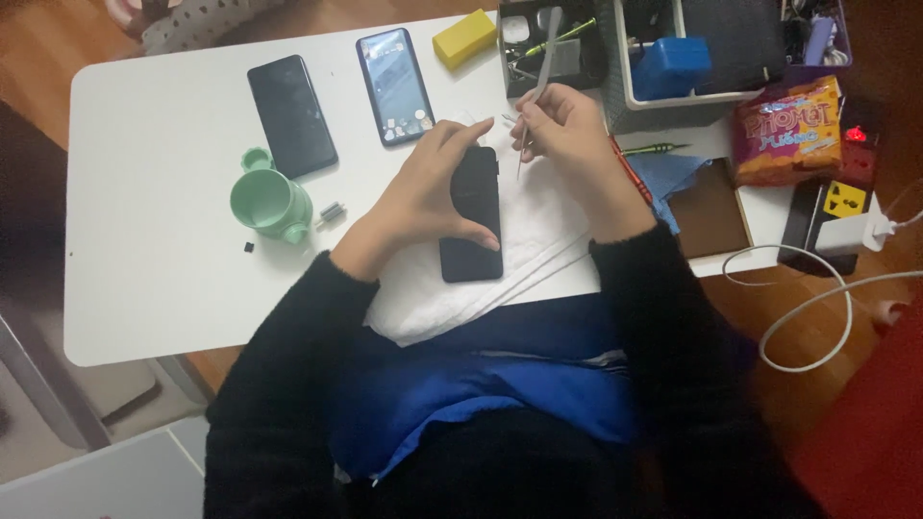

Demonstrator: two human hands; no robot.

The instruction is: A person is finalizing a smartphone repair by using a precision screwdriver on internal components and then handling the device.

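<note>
Near the middle of the frame, a person in black sleeves is working at a white table (144, 240). Their left hand (423, 197) is resting on a black phone (471, 221), fingers curled around its edges and gripping it, thumb along its lower right side. This phone is lying on a white cloth (538, 240) at the table's near edge. Just above and to the right, the right hand (567, 130) is pinching a thin metal tool (538, 86) with closed fingers, its tip pointing down toward the phone's top edge. Toward the upper left, two more phones are lying flat: a dark one (291, 115) and one with a lit screen (394, 85). Left of the hands, a green cup (269, 204) is standing. A yellow block (464, 38) is sitting at the top centre.
</note>
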